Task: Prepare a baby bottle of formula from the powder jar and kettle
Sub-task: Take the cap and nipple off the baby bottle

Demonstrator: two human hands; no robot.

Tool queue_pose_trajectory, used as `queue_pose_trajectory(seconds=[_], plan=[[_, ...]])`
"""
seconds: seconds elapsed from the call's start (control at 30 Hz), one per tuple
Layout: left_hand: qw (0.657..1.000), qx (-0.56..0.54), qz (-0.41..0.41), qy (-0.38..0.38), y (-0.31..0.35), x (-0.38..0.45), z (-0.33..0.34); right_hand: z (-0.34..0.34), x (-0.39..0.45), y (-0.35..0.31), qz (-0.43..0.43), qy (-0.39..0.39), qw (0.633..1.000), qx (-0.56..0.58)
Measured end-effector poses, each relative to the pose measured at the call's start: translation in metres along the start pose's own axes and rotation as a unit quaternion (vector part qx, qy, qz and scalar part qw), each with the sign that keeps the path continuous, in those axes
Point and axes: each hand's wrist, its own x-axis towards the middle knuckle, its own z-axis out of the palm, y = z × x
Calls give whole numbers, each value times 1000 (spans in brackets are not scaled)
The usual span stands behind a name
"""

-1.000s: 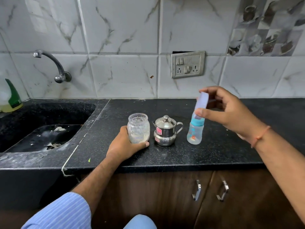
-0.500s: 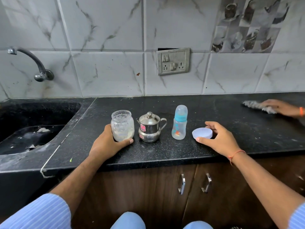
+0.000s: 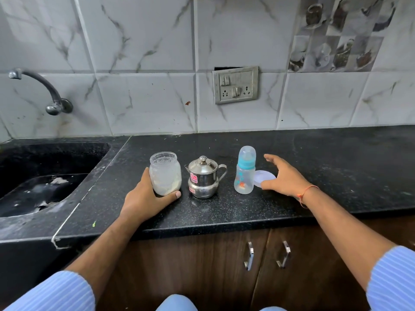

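On the black counter (image 3: 224, 212) stand jar, kettle and bottle in a row. Left hand (image 3: 143, 198) wraps the open powder jar (image 3: 165, 173); right hand (image 3: 285, 176), fingers (image 3: 272, 159) spread, hovers just right of the upright, capped baby bottle (image 3: 245, 173), over the lid (image 3: 263, 178).

A single head-worn wide-angle view looks forward and down, close over the dark surface (image 3: 224, 216), facing the tiled wall (image 3: 146, 63).
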Motion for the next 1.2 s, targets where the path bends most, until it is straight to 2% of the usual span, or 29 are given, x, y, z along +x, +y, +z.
queue_pose_trajectory(seconds=[0.13, 0.3, 0.5, 0.67, 0.73, 0.9, 1.07, 1.2], plan=[[997, -74, -10, -1, -5, 3, 0, -6, -2, -21, -78, 6, 997, 11], [984, -164, 33, 53, -3, -7, -5, 1, -1, -47, -85, 24, 995, 44], [969, -100, 122, 190, -8, -21, -5, 2, -8, -61, -86, 58, 995, -6], [948, -98, 177, 248, -1, -30, -2, 7, -33, -73, -111, 47, 993, -19], [938, -128, 222, 233, 0, -34, 2, 13, -39, -81, -121, 34, 992, -13], [939, -190, 272, 85, 10, -45, 13, 32, -47, -108, -155, -2, 988, -9], [957, -134, 255, -21, 22, -46, 17, 49, -47, -134, -173, -24, 984, -18], [964, -81, 251, -28, 27, -40, 20, 57, -45, -145, -187, -29, 982, -18]])
